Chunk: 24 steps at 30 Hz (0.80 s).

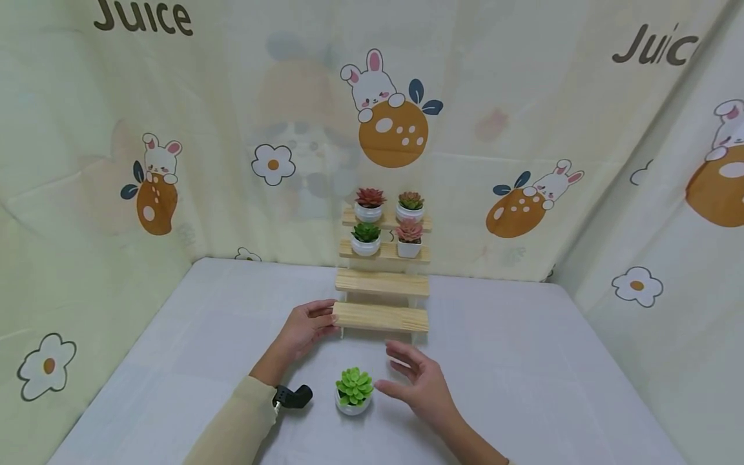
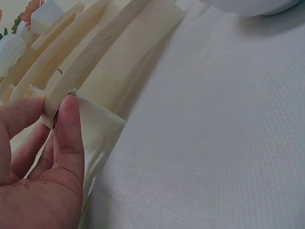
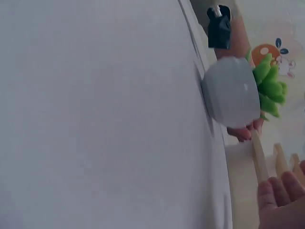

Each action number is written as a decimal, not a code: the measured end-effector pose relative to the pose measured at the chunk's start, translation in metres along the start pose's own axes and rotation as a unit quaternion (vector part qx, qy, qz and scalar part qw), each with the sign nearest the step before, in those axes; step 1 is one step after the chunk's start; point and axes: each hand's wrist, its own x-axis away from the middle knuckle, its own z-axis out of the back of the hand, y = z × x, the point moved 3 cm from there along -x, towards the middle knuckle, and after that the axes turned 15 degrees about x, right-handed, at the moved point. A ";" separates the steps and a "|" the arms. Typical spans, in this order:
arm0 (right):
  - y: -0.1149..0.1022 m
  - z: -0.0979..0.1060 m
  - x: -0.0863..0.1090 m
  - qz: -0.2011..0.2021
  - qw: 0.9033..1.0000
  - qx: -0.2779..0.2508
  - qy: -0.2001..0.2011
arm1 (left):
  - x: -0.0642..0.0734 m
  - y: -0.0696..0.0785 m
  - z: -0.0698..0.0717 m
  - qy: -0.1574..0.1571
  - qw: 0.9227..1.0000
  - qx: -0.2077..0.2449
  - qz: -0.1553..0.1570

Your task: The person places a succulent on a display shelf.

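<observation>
A tiered wooden plant stand (image 1: 381, 316) stands at the middle of the table, its light boards stepped upward. My left hand (image 1: 306, 328) pinches the left end of its lowest board between thumb and fingers, as the left wrist view (image 2: 57, 143) shows. In front of the stand, a bright green succulent (image 1: 354, 386) in a round white pot (image 1: 352, 409) sits upright on the table. Just right of it is my right hand (image 1: 421, 385), fingers apart and loosely bent, holding nothing. The right wrist view also has the white pot (image 3: 231, 91) and my right fingers (image 3: 281, 191).
Upper boards hold a dark red succulent (image 1: 370, 197), a red-green one (image 1: 411, 201), a dark green one (image 1: 365, 232) and a pink one (image 1: 409, 230), all in white pots. A white cloth covers the table (image 1: 523, 361). A printed curtain (image 1: 453, 77) hangs behind.
</observation>
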 end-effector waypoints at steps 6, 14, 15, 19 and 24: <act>-0.001 -0.014 0.005 -0.007 0.994 -0.003 -0.106 | 0.000 0.000 -0.001 0.007 1.000 -0.002 -0.003; -0.004 -0.030 0.005 -0.036 0.985 -0.001 -0.168 | 0.000 0.000 0.000 0.008 1.000 0.004 -0.001; -0.005 -0.031 0.005 -0.035 0.985 -0.003 -0.170 | 0.000 0.000 0.000 0.005 1.000 0.003 -0.001; -0.005 -0.036 0.003 -0.034 0.985 -0.003 -0.168 | 0.001 0.001 -0.001 -0.003 1.000 0.000 -0.002; -0.005 -0.041 0.000 -0.034 0.986 0.022 -0.161 | 0.002 0.001 -0.001 0.001 1.000 -0.002 -0.002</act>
